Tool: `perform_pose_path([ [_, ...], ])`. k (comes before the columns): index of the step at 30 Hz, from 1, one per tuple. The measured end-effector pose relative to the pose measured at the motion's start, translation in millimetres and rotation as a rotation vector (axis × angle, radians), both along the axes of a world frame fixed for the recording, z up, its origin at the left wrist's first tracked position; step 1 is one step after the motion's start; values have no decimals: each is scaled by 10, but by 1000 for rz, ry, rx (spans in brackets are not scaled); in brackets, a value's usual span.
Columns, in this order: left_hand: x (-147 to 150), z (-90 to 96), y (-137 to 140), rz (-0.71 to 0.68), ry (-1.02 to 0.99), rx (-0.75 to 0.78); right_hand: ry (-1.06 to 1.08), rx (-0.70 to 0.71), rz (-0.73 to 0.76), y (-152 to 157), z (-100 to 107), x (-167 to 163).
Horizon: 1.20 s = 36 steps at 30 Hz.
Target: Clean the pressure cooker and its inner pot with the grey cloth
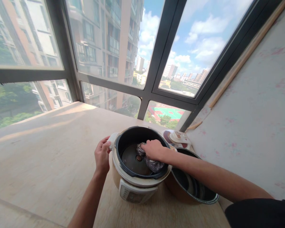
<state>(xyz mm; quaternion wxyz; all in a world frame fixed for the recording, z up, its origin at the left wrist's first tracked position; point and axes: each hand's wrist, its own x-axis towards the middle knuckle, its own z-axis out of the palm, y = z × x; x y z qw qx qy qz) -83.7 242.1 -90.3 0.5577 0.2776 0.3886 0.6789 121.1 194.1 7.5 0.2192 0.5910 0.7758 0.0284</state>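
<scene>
An electric pressure cooker [135, 182] stands upright on the stone ledge with its top uncovered. Its dark inside shows a round heating plate with a small centre button. My left hand [102, 153] is closed around the white side handle [112, 140] on the cooker's left. Reaching in over the right rim, my right hand [154, 149] grips a crumpled grey speckled cloth [154, 164]. Part of the cloth bunches up by my fingertips and the rest hangs below my palm, close to the inner wall. My thumb is partly hidden.
Right of the cooker, the dark inner pot [194, 180] sits beneath my right forearm. Behind it lies the cooker's lid [177, 136] near the wallpapered wall [247, 126]. Framed windows [118, 85] border the ledge [49, 164] at the back.
</scene>
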Motion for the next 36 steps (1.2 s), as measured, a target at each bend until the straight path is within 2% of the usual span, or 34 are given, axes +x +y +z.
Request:
perform_pose_path([
  [5,6,27,-19,3,33,9,88,9,149,-188,80,-52],
  [10,9,55,-40,2,48,24,361,-16,140,-249,197,-38],
  [14,14,73,-53,13,56,30,654,148,126,-340,273,50],
  [18,30,106,-78,-1,23,32,919,340,181,-515,340,186],
  [24,21,131,-131,21,59,-8,979,609,255,-832,399,394],
  [28,-21,142,-185,49,120,-67,1011,747,141,-967,383,616],
  [31,-33,164,-271,125,230,-88,1101,824,10,-1082,362,754],
  [36,-2,251,-579,286,382,10,1268,981,-233,-1377,401,850],
])
